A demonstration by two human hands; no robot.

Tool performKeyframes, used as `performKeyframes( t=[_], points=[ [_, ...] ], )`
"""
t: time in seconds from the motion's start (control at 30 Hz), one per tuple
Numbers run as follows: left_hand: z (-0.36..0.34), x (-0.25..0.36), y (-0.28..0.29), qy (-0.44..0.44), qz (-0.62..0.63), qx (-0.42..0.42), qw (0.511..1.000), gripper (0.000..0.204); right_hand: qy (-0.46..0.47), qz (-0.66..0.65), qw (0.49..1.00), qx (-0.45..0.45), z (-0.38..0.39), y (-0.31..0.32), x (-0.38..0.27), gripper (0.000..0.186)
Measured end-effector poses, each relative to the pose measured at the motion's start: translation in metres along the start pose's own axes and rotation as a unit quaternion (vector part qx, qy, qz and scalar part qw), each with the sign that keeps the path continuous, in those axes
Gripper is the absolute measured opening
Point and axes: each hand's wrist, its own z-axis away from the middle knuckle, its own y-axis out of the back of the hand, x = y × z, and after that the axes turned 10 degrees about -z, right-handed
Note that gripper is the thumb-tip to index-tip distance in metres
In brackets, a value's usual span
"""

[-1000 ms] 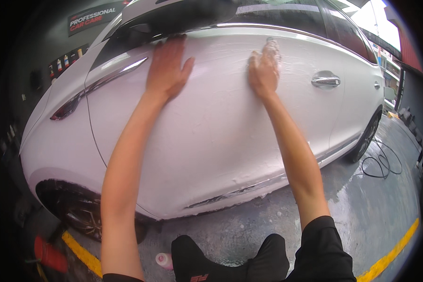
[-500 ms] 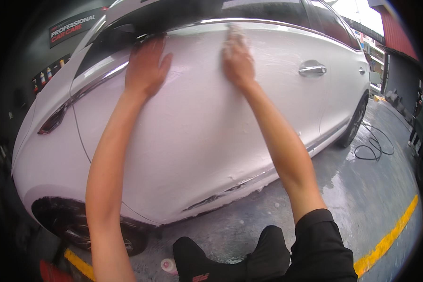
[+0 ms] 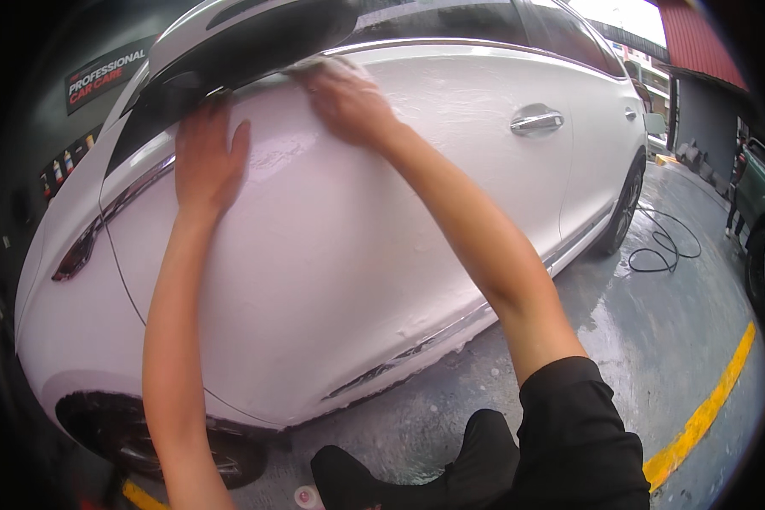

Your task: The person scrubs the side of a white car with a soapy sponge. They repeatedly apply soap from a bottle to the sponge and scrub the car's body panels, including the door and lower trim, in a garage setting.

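Observation:
A white car (image 3: 314,255) stands close before me, its front door wet and streaked with suds. My left hand (image 3: 206,161) lies flat on the upper front of the door, below the dark side mirror (image 3: 263,51), with the thumb spread and nothing seen in it. Farther right, my right hand (image 3: 344,98) presses on the door just under the window line. Its fingers are bent together and covered in whitish foam; what lies under them, if anything, is hidden. The chrome door handle (image 3: 537,121) sits to the right of that hand.
By my knees a small bottle with a pale cap (image 3: 306,497) stands on the wet grey floor. A dark hose (image 3: 667,246) lies coiled near the rear wheel (image 3: 627,204). Yellow lines (image 3: 701,416) mark the floor. Another vehicle (image 3: 761,204) is at the far right.
My right hand has slid left along the door's top toward the mirror. My left hand stays flat on the panel, and the view has shifted slightly.

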Motion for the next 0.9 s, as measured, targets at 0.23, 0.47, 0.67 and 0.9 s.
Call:
performKeyframes(
  t=[0.23, 0.47, 0.67, 0.9],
  points=[
    [-0.005, 0.003, 0.000, 0.012, -0.018, -0.023, 0.999, 0.059, -0.278, 0.019, 0.953, 0.120, 0.045, 0.072, 0.095, 0.054],
    [-0.003, 0.000, -0.001, -0.053, -0.015, -0.042, 0.998, 0.061, -0.015, 0.029, 0.997, -0.063, 0.058, 0.001, 0.011, 0.060],
    [-0.005, 0.020, 0.001, -0.095, -0.023, -0.067, 0.993, 0.064, -0.316, -0.037, 0.948, 0.012, 0.124, 0.100, 0.098, 0.058],
    [-0.021, 0.052, -0.003, -0.145, -0.007, -0.067, 0.987, 0.066, -0.051, -0.023, 0.997, 0.050, 0.161, 0.036, 0.009, 0.058]
  ],
)
